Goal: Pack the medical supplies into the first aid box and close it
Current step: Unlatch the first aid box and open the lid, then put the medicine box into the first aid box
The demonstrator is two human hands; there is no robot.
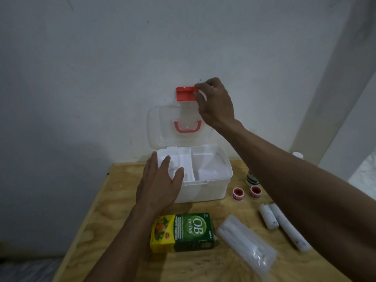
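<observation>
The white first aid box (pixel 207 190) stands open at the back of the wooden table, with a white divided tray (pixel 203 165) inside. Its clear lid (pixel 162 127) stands upright against the wall, red handle showing through. My right hand (pixel 215 104) pinches the red latch (pixel 185 94) at the lid's top edge. My left hand (pixel 160 180) rests flat, fingers apart, on the box's front left corner. In front lie a green and yellow OB herbal carton (pixel 183 233), a clear plastic packet (pixel 246 243), two white bandage rolls (pixel 268 218), two red tape rolls (pixel 238 193) and a small bottle (pixel 252 178).
The wooden table (pixel 114 200) ends at its left edge near my left forearm, with dark floor beyond. A white wall is directly behind the box. A white post (pixel 325 98) rises at the right, and a small white cap (pixel 297 154) shows behind my right arm.
</observation>
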